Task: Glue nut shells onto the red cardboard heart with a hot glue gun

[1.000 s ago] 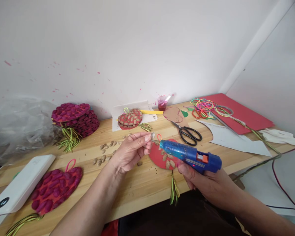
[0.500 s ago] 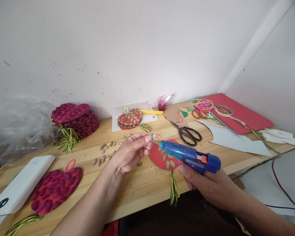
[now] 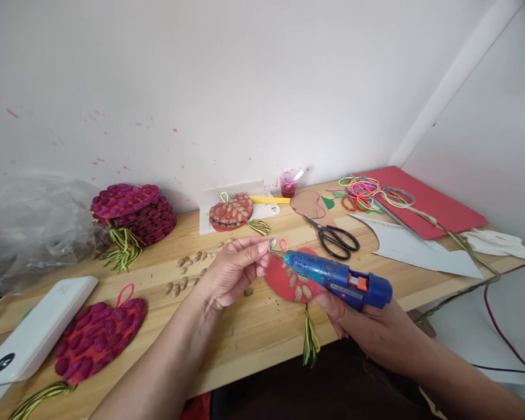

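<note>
Between the thumb and fingertips of my left hand (image 3: 234, 265) is a small nutshell half (image 3: 272, 241), its hollow side showing. My right hand (image 3: 359, 326) is wrapped round a blue hot glue gun (image 3: 324, 273), whose nozzle tip is at the shell or very close to it. Beneath the gun lies a red cardboard disc (image 3: 277, 286), partly hidden, with several brown shells (image 3: 301, 291) on it, an orange loop at its top and a green-yellow tassel (image 3: 310, 341) at the bottom. Loose nutshells (image 3: 182, 283) are scattered left of my left hand.
Black-handled scissors (image 3: 336, 239) lie beyond the gun. Stacked purple shell-covered discs (image 3: 131, 213), another purple disc (image 3: 100, 338) and a white power bank (image 3: 39, 329) are at left. A cup of red liquid (image 3: 289, 185), tangled cords (image 3: 363, 191) and red card (image 3: 433, 204) sit behind.
Hardly anything differs. The glue gun's back end has shifted very slightly; both hands keep their holds on the shell and the gun.
</note>
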